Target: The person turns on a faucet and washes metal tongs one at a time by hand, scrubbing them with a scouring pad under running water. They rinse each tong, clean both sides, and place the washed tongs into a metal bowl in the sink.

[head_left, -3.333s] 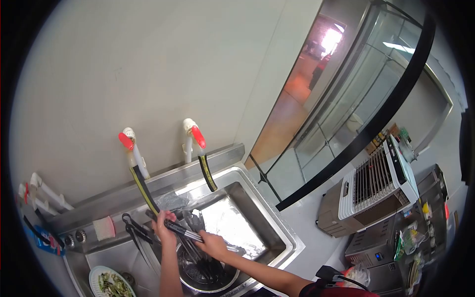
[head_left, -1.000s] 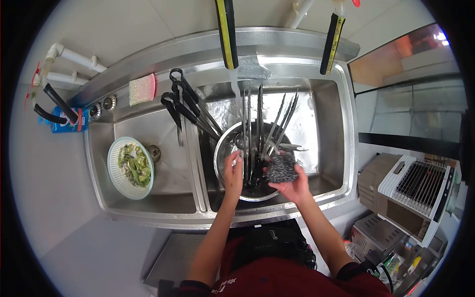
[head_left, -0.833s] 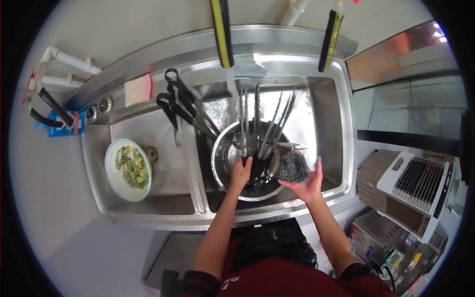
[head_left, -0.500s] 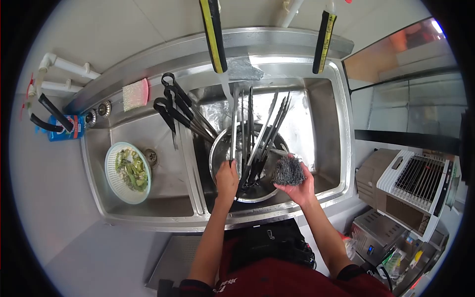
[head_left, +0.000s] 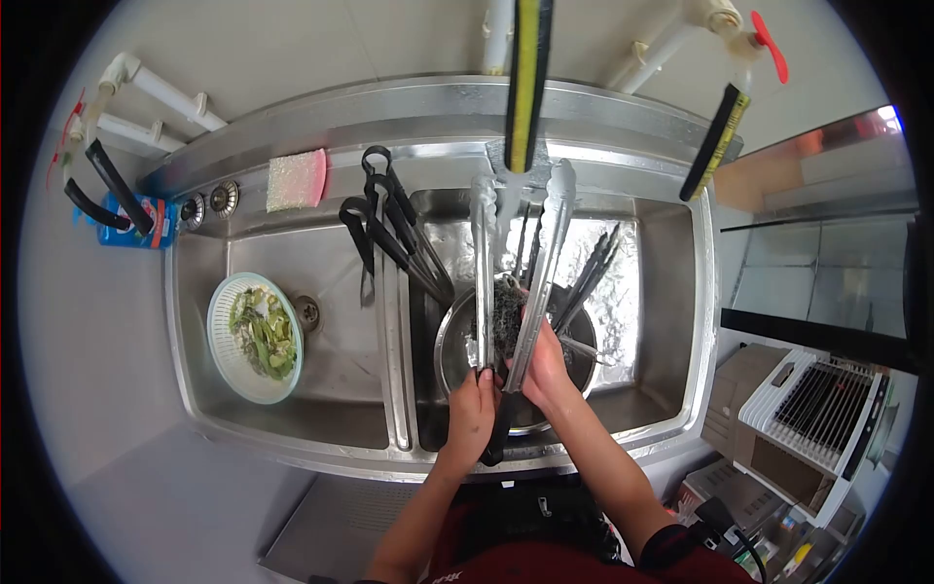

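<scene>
My left hand (head_left: 472,419) is closed around the lower part of a pair of metal tongs (head_left: 540,282) with black handles. The tongs' two arms are spread apart and their scalloped tips point away from me. Between the arms, my right hand (head_left: 545,370) holds a dark steel wool scrubber (head_left: 507,316), partly hidden by the tongs and fingers. Both hands are above a round metal bowl (head_left: 443,355) in the right sink basin. More tongs (head_left: 593,268) lean in the bowl, tips up. Beyond my hands, water runs from a black and yellow hose (head_left: 526,88).
Several black-handled tongs (head_left: 389,234) rest over the sink divider (head_left: 392,389). The left basin holds a pale strainer basket (head_left: 222,355) with green vegetable scraps. A pink-and-white sponge (head_left: 297,182) lies on the back ledge. Another hose (head_left: 713,146) hangs at the right.
The tongs in my left hand have spread apart and lifted out from the others. My right hand has moved left, bringing the scrubber between their arms. The view has shifted.
</scene>
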{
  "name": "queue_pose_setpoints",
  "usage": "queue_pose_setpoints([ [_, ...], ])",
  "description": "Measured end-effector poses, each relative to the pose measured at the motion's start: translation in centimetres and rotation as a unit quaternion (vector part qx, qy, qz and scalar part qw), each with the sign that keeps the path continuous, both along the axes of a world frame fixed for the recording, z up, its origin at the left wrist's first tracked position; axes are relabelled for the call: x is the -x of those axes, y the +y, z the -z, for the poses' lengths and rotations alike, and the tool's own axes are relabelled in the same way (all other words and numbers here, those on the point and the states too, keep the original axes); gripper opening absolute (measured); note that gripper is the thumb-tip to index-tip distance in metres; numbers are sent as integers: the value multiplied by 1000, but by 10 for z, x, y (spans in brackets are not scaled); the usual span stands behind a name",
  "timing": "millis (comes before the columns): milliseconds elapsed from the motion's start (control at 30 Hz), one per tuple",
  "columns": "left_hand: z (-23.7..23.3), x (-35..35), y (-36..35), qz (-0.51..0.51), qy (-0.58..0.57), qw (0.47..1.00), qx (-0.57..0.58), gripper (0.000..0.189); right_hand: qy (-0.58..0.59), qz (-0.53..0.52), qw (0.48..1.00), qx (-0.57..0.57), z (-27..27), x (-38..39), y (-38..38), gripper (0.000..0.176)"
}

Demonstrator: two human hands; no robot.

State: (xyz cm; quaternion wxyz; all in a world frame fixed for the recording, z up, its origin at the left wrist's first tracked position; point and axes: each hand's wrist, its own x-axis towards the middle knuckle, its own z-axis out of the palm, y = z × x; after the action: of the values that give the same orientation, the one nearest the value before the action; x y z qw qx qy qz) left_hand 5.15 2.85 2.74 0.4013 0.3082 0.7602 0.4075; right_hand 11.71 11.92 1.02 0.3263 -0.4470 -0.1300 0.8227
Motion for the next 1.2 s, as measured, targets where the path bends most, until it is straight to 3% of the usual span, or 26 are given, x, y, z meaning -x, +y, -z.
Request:
queue_pose_setpoints([
  [167, 14, 9, -5, 0, 5, 1000, -3, 27, 116, -21, 993, 5, -13, -3, 5, 41],
  [267, 4, 7, -7, -20, -36, 999, 20, 23, -86, -145, 975, -143, 13, -14, 0, 49],
  [367, -2, 10, -5, 2, -78, 997, 16, 22, -31, -76, 996, -46, 5, -17, -1, 49],
  [433, 2, 9, -6, 10, -93, 995, 35, 21, -35, -69, 996, -38, 7, -14, -5, 52],
  [500, 7, 6, -11, 26, -133, 991, 16, 19, -130, -129, 971, -154, 15, -10, -10, 58],
  [567, 8, 6, -14, 31, -133, 990, 18, 19, -102, -151, 971, -153, 13, -3, -9, 64],
  [633, 10, 5, -18, 39, -132, 990, 19, 18, -45, -171, 984, -26, 5, -1, -8, 64],
  [767, 8, 8, -22, 58, -144, 988, -5, 19, -32, -195, 977, 84, -1, 3, 0, 51],
  [900, 14, -5, -43, 37, -131, 990, -25, 22, -146, -148, 977, -52, 4, 33, 43, 35],
  [967, -10, -6, -47, 66, -196, 976, 64, 25, -64, -158, 981, -88, 14, 41, 88, 23],
  [1033, -7, -6, -47, 53, -115, 992, -24, 26, -78, -84, 993, 11, 5, 50, 71, 20],
  [1067, -9, 1, -41, 54, -140, 988, 21, 26, -104, -87, 990, -30, 53, 33, 55, 23],
  [1100, -13, 13, -32, 56, -164, 983, 64, 27, -79, -76, 993, 30, 13, 35, 31, 33],
  [1167, -16, 19, -25, 75, -115, 990, 31, 27, -34, -31, 999, 8, -15, 42, 20, 43],
  [1200, -16, 17, -27, 76, -152, 985, 33, 27, -253, -145, 956, 22, -13, 36, 33, 39],
])
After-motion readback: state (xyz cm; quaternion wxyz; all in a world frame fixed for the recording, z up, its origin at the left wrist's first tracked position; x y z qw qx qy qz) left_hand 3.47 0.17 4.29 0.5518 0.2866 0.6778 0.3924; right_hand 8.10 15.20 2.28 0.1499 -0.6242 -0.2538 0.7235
